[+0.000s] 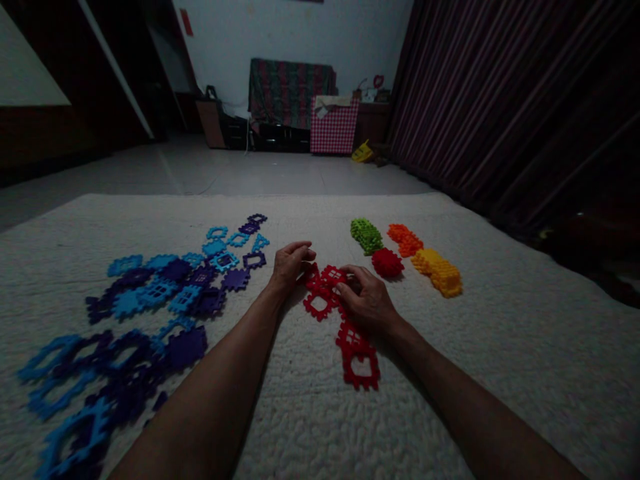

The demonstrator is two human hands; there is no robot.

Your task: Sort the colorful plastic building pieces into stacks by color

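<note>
Several flat red interlocking tiles [323, 293] lie joined in a row on a white textured mat [500, 347], with more red tiles [358, 363] trailing toward me. My left hand [291, 263] is curled, its fingertips pinching the far end of the red tiles. My right hand [367, 299] is closed over the middle of the red tiles, fingers pressing on one. Both forearms reach in from the bottom edge.
A spread of blue and purple tiles [150, 293] covers the mat's left side. Beyond the hands sit a green block [366, 235], an orange block [405, 240], a red ball-like block [387, 263] and a yellow block [440, 270]. A dark curtain [500, 100] hangs at right.
</note>
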